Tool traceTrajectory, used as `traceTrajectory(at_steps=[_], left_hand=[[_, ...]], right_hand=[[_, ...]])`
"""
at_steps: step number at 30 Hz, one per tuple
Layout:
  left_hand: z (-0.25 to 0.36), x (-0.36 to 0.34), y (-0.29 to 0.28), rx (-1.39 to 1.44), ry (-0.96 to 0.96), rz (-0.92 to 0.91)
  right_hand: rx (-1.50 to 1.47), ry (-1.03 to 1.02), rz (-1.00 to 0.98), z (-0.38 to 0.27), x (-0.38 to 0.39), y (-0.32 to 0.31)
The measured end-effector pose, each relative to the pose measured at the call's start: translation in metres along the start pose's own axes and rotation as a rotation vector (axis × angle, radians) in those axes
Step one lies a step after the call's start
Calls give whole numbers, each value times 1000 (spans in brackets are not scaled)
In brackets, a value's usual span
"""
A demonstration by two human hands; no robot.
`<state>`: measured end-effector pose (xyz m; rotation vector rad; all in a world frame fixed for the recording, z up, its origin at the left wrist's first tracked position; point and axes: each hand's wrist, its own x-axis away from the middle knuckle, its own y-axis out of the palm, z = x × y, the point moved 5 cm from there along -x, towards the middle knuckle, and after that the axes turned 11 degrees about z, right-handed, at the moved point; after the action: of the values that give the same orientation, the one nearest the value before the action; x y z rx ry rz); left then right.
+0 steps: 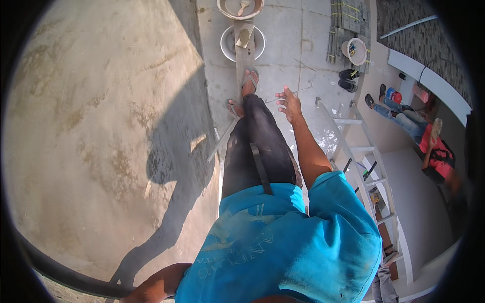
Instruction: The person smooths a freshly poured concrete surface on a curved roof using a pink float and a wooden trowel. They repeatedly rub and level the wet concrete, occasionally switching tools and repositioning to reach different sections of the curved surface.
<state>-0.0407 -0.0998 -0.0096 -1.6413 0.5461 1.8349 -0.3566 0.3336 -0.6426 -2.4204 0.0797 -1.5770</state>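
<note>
My right hand (289,106) reaches out beside my legs, fingers spread and holding nothing. Beneath my sandalled feet (248,78) runs a narrow wooden plank (242,55), seen high above a pale floor. A flat rectangular tool or block (244,37) lies on the plank near a white basin (260,43) and a second round container (260,9) with a brush in it. My left forearm (156,283) extends out at the lower left beside a dark rail (60,267); that hand is out of sight. A pale, stained wall (96,116) fills the left, carrying my shadow.
An aluminium ladder (361,149) stands at my right. Beyond it a co-worker (434,156) in a red top holds a stone-coloured object, near a red bucket (395,97). Bundled boards (343,15), a white bucket (356,53) and dark shoes (347,76) are at upper right.
</note>
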Motion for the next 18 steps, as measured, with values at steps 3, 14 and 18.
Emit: traceTrajectory(at_steps=[3, 14, 18], left_hand=[[2, 9, 6, -2, -2, -27], [5, 39, 27, -26, 9, -140], [-1, 55, 40, -30, -6, -186]], right_hand=[[42, 25, 47, 1, -10, 31], [275, -131, 298, 38, -145, 119], [312, -318, 528, 116, -265, 109]])
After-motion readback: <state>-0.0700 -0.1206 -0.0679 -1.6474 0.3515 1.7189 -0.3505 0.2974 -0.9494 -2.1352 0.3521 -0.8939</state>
